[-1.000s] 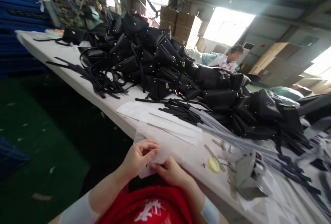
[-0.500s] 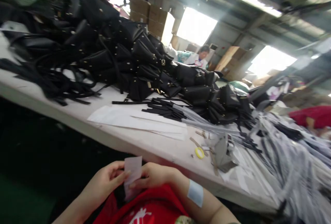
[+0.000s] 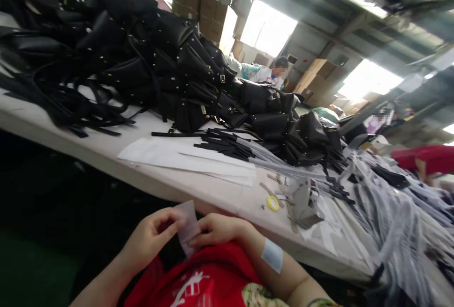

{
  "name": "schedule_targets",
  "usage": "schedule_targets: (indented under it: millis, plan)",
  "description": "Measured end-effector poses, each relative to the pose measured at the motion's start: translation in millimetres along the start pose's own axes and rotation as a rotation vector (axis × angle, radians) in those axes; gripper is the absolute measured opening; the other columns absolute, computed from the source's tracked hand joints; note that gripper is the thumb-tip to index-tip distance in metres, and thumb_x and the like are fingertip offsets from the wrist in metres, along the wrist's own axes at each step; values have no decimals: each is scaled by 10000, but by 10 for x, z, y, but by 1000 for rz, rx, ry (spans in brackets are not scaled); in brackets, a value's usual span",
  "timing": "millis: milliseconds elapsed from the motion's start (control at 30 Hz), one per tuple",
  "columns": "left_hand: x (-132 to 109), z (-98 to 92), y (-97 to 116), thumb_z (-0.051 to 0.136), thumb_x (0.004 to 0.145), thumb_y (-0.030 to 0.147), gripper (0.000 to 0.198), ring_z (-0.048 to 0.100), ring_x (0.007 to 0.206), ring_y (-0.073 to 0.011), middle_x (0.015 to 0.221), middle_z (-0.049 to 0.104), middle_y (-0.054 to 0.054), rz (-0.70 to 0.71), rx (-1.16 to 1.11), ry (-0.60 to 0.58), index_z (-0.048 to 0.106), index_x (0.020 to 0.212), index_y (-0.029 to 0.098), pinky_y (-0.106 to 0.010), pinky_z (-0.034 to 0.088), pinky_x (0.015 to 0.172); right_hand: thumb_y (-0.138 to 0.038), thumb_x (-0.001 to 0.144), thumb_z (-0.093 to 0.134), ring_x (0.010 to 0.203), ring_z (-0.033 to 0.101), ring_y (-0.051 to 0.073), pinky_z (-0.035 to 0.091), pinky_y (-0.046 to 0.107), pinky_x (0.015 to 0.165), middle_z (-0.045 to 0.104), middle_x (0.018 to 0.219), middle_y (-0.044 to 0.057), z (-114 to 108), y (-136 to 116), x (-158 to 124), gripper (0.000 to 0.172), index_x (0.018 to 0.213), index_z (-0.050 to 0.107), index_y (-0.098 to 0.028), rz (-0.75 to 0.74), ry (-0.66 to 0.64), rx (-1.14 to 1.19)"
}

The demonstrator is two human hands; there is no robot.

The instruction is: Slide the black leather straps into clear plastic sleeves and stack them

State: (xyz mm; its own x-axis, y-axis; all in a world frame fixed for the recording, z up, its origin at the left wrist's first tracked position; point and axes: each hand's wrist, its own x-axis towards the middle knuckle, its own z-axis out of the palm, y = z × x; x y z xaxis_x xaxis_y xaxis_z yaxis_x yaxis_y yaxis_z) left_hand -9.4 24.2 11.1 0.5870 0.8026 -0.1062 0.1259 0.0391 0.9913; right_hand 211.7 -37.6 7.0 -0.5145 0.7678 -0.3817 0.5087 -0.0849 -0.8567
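Note:
In front of my red apron (image 3: 227, 274), both hands are closed on a small whitish, translucent slip (image 3: 187, 224). My left hand (image 3: 156, 231) pinches its left edge between thumb and fingers. On the slip's right and lower edge, my right hand (image 3: 218, 229) has a closed pinch. The slip is tilted, with its upper corner standing free above my fingers. A pale blue rectangular patch (image 3: 272, 255) lies on my right forearm.
A long white table (image 3: 227, 198) runs across, bearing a heap of black bags (image 3: 191, 65), black straps (image 3: 227, 144), white sheets (image 3: 184, 158), a yellow tape roll (image 3: 273, 203) and a grey box-like object (image 3: 307, 205). Plastic-wrapped strips (image 3: 393, 217) hang at right. Other people work beyond.
The slip has turned, its lower end swinging right. Both hands have risen slightly in view, and my right hand sits a little farther right.

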Motion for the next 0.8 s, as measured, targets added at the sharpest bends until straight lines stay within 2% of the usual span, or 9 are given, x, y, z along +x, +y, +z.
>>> schedule_targets:
  millis: [67, 167, 300, 433, 500, 567, 667, 733, 800]
  plan:
    - [10, 37, 54, 731, 738, 440, 242, 664, 718, -224, 755, 719, -58, 44, 4, -19, 763, 723, 200, -283, 545, 647, -395, 891, 648, 742, 600, 131, 487, 212, 748, 712, 843, 1, -11, 2, -35, 299, 971, 748, -125, -39, -21, -2]
    - [3, 77, 44, 726, 741, 419, 269, 601, 612, -174, 652, 650, -38, 40, -30, -1, 719, 631, 174, -251, 486, 559, -379, 920, 599, 814, 615, 154, 493, 255, 828, 715, 908, 19, -31, -27, -94, 299, 1006, 739, -130, -112, -31, 12]
    - [-24, 160, 36, 730, 729, 423, 300, 552, 546, -139, 595, 622, -21, 6, -88, 14, 675, 618, 150, -232, 437, 513, -374, 935, 574, 803, 608, 163, 495, 270, 814, 704, 881, 20, -40, -47, -158, 275, 974, 738, -156, -140, -28, 17]
    - [-1, 272, 112, 751, 709, 416, 303, 543, 532, -140, 571, 620, -16, -5, -55, 18, 650, 591, 156, -234, 430, 506, -358, 927, 593, 808, 601, 159, 493, 269, 819, 701, 880, 28, -23, -15, -245, 268, 962, 732, -132, -134, 13, 54]
    - [59, 344, 162, 749, 717, 427, 311, 544, 541, -147, 569, 620, -14, 25, -3, -20, 652, 577, 167, -237, 438, 513, -339, 927, 594, 783, 591, 147, 495, 262, 811, 697, 862, 28, -25, 16, -362, 266, 956, 730, -112, -100, 40, 74]
    - [178, 449, 195, 712, 758, 470, 359, 552, 553, -158, 565, 618, -17, 75, 53, -124, 654, 554, 179, -247, 458, 534, -318, 922, 596, 756, 585, 136, 493, 251, 796, 693, 845, 27, -31, 73, -556, 256, 941, 732, -101, -82, 80, 89]
    - [466, 740, 203, 506, 897, 534, 459, 623, 640, -198, 674, 690, -47, 141, 109, -291, 729, 688, 191, -285, 523, 619, -348, 907, 616, 799, 611, 142, 485, 240, 827, 709, 886, 30, 3, 237, -969, 264, 925, 743, -117, -77, 159, 123]
    - [689, 1053, 196, 418, 943, 488, 455, 678, 801, -229, 862, 743, -71, 229, 216, -353, 760, 849, 203, -324, 557, 751, -396, 893, 629, 824, 623, 150, 482, 235, 840, 719, 898, 28, 79, 387, -1271, 286, 909, 750, -138, -48, 238, 159]
    - [894, 1451, 192, 454, 936, 408, 365, 675, 972, -241, 1032, 740, -84, 380, 427, -414, 763, 926, 214, -356, 536, 911, -423, 881, 639, 797, 621, 149, 485, 234, 814, 719, 872, 30, 187, 538, -1545, 299, 892, 753, -147, -8, 338, 191]
